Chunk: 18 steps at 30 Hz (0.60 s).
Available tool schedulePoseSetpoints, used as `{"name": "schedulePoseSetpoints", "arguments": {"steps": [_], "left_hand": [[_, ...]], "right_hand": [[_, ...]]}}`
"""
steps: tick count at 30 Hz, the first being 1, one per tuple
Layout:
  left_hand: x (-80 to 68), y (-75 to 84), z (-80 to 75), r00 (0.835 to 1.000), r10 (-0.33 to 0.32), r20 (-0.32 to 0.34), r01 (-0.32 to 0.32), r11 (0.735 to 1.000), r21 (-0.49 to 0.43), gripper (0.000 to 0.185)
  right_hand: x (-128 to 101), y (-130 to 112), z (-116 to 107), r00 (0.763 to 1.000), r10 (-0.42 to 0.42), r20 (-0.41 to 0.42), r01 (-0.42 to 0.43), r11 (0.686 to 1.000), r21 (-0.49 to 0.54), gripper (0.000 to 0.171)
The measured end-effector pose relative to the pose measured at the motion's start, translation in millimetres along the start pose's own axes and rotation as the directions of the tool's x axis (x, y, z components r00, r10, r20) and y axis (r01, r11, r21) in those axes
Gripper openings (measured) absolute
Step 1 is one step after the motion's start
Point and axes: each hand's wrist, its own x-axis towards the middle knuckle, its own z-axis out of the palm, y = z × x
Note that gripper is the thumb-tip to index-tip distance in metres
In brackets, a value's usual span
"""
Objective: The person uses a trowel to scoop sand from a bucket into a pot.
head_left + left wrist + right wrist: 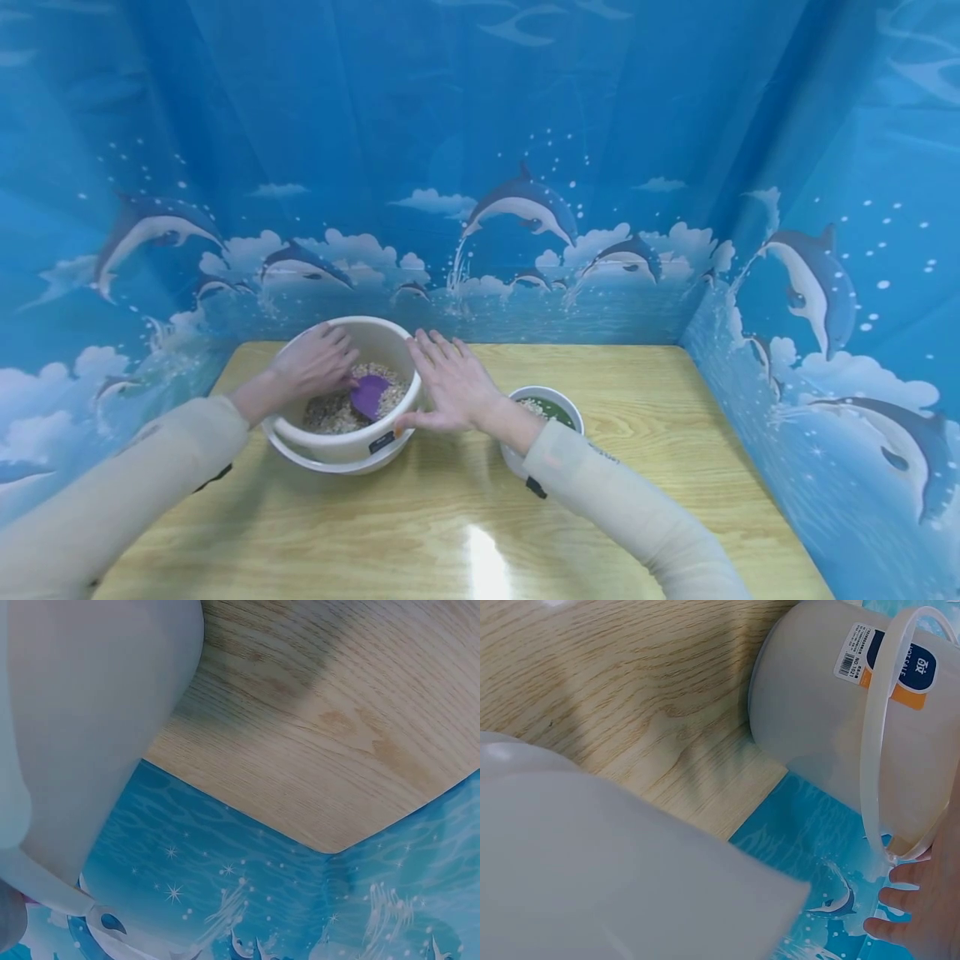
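Note:
A white bucket (341, 446) stands at the table's back left, holding pale grain (330, 412) and a purple scoop (370, 394). My left hand (318, 362) reaches down inside the bucket, its fingers curled round the scoop's handle at the grain's surface. My right hand (450, 385) lies with straight fingers against the bucket's right rim and outer wall. In the right wrist view the bucket (817, 697) shows its label and thin bail handle (874, 757), with my fingertips (904, 896) beside it. The left wrist view shows only the bucket's outer wall (82, 712).
A small white bowl (564, 398) with green contents and some grain sits right of the bucket, partly behind my right forearm. The wooden table (450, 517) is walled on three sides by a blue dolphin-print curtain (525, 208).

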Motion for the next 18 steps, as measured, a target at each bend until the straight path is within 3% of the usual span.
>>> {"name": "schedulePoseSetpoints", "arguments": {"steps": [8,18], "left_hand": [[-2.7,0.3,1.2,0.999,0.001,-0.042,-0.002,1.000,-0.024,0.051],[-4.7,2.0,4.3,1.000,-0.006,-0.027,0.003,0.994,-0.105,0.048]], "right_hand": [[0.4,-0.1,0.4,1.000,0.001,-0.003,-0.001,1.000,0.014,0.124],[0.0,0.4,0.7,1.000,0.001,-0.004,0.000,1.000,0.021,0.125]]}}
